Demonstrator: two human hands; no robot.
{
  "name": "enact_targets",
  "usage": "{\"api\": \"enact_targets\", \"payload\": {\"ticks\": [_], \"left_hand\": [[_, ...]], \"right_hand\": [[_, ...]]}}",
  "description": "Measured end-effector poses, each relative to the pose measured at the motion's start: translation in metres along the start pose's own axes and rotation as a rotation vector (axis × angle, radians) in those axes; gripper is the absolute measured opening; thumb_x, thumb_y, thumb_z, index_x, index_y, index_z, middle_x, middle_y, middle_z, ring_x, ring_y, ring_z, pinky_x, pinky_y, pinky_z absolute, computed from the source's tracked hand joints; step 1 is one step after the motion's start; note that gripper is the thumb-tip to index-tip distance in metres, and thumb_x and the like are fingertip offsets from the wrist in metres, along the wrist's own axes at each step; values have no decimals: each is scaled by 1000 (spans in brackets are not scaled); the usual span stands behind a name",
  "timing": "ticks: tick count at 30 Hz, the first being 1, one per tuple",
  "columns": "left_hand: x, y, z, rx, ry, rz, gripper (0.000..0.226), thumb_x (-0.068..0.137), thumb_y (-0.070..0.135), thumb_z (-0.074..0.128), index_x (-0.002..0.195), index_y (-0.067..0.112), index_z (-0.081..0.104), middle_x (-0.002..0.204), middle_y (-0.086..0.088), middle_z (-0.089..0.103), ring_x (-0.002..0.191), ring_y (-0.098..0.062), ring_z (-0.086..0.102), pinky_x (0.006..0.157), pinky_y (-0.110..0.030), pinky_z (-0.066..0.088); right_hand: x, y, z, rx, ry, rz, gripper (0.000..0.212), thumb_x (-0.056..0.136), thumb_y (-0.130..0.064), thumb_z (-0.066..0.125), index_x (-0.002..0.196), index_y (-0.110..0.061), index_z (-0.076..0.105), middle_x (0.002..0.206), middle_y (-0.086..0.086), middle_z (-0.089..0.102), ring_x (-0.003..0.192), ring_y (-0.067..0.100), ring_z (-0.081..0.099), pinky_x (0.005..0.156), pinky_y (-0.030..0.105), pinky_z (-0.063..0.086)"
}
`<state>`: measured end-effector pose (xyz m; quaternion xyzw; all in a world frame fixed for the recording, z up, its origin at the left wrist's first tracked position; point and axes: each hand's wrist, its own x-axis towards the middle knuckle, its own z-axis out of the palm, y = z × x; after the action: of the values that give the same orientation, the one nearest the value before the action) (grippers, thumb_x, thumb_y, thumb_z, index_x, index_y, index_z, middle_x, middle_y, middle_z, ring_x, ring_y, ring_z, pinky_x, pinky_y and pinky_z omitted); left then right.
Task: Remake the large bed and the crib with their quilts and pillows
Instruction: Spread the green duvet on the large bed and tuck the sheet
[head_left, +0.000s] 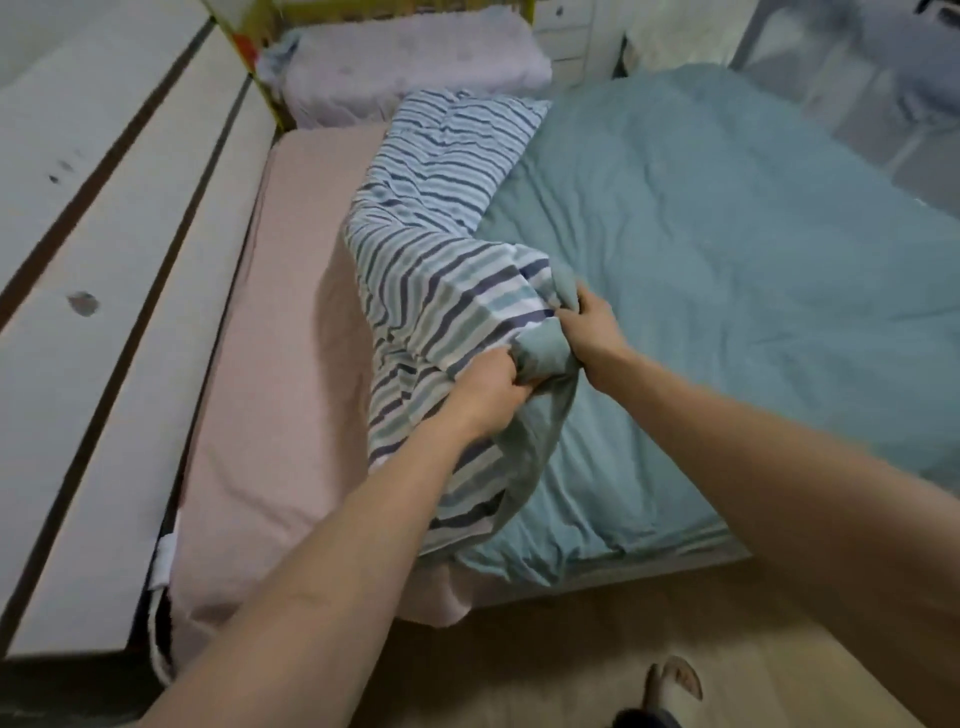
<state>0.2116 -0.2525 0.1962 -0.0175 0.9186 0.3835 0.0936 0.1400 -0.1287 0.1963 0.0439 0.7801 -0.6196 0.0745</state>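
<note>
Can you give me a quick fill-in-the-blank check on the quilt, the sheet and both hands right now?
1. Both the left hand and the right hand have a grip on the ____.
2. The quilt has a plain green top, and its folded-back underside shows a ____ pattern.
3. Where the quilt is turned back, the sheet beneath is ____ in colour.
4. The pale folded bedding lies at the ____ end of the bed.

Missing words: quilt; striped; pink; far
</note>
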Motion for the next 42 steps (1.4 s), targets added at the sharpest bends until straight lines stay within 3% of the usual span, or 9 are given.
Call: {"api": "enact_targets", "payload": {"ticks": [3,7,10,18,25,32,36,39,42], "left_hand": [[26,52,57,-3,-60,42,35,90,20,62,123,7,60,117,-10,65,107,-24,60,95,-39,49],[64,127,139,-31,-101,58,30,91,13,58,120,7,59,117,-10,64,106,-25,59,92,-34,49],[104,175,205,-29,-129,71,31,88,13,59,119,8,58,113,-9,64,102,-25,61,91,-37,51],[142,157,286,472,-494,10,40,88,37,63,122,17,57,120,-4,61,107,-22,57,89,-36,48],[134,84,267,597,-430,-138,47,91,38,58,134,20,50,135,-3,50,122,-24,48,97,-39,44],[49,-66,222,764,-250,-244,68,82,51,63,139,22,40,144,-7,35,132,-29,34,106,-45,34],[12,-140,214,763,-304,-307,104,75,62,67,151,25,7,158,-10,3,145,-36,3,112,-59,15],[-9,-181,225,786,-325,-261,123,69,67,69,151,27,-15,159,-8,-17,146,-37,-10,113,-61,12],[-14,-201,242,825,-217,-131,121,73,65,66,149,25,-19,157,-10,-23,145,-37,-11,115,-58,13]], "right_hand": [[15,25,-77,9,9,-23,51,85,4,42,130,-16,54,121,-1,60,112,19,56,102,37,45],[43,57,-187,-31,46,-36,64,88,7,40,147,-19,34,137,-9,44,127,6,41,108,19,31],[70,82,-265,-80,155,-42,63,85,6,41,144,-17,39,147,1,43,135,14,39,115,29,29],[76,195,-344,-550,-13,440,40,90,-11,54,128,0,51,130,21,55,121,37,51,100,41,43],[67,218,-289,-759,-218,280,41,92,-15,49,132,-7,47,130,14,55,118,31,51,92,32,41],[23,256,-133,-1014,-583,-91,55,88,-32,60,137,-17,41,135,8,45,122,29,46,103,40,37],[-6,296,-59,-1201,-623,-350,71,83,-39,64,143,-21,30,149,8,29,140,29,23,117,44,15],[-30,330,-17,-1365,-574,-341,96,83,-27,67,152,-24,0,159,12,0,147,31,-3,119,50,1],[-38,349,2,-1422,-445,-305,95,89,-19,59,151,-24,-13,159,13,-11,147,32,-10,118,53,2]]}}
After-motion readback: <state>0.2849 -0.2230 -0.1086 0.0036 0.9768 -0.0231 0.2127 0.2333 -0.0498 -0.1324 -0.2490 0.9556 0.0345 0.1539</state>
